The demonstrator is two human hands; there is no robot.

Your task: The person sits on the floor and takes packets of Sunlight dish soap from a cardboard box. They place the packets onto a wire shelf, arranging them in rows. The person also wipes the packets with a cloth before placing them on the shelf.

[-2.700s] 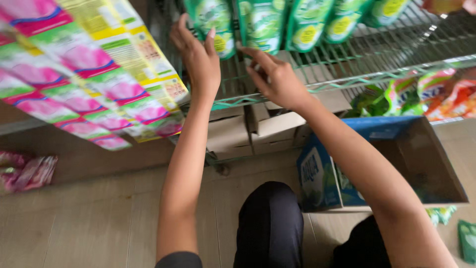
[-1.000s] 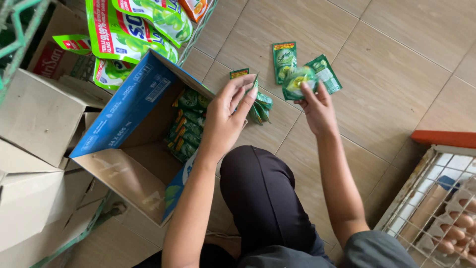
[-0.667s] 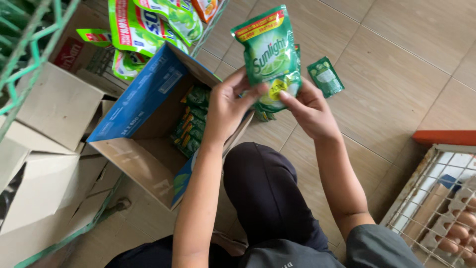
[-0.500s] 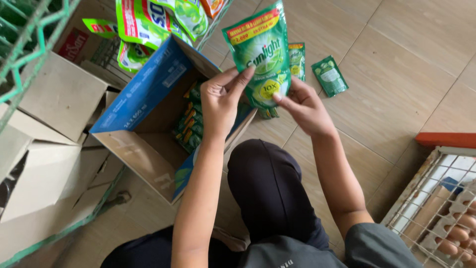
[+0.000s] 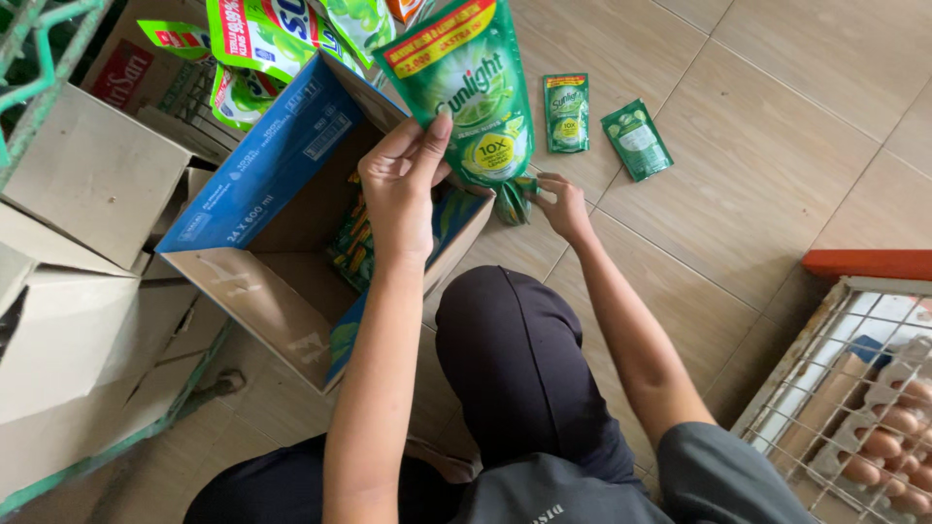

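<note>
My left hand holds up a green refill pouch with a yellow and red top band, above the open blue-sided cardboard box. My right hand reaches down to the tiled floor and grips another green pouch lying by the box's corner. Two more small green pouches lie flat on the tiles beyond it. Several green pouches are stacked inside the box.
Plain cardboard boxes sit at the left under a green wire shelf. Hanging green sachets are at the top. A wire crate with egg trays stands at the lower right. My knee is between my arms.
My hands left the upper shelf and came down to the floor. My left hand lifted a large green pouch; my right hand let go of it and dropped to another pouch.
</note>
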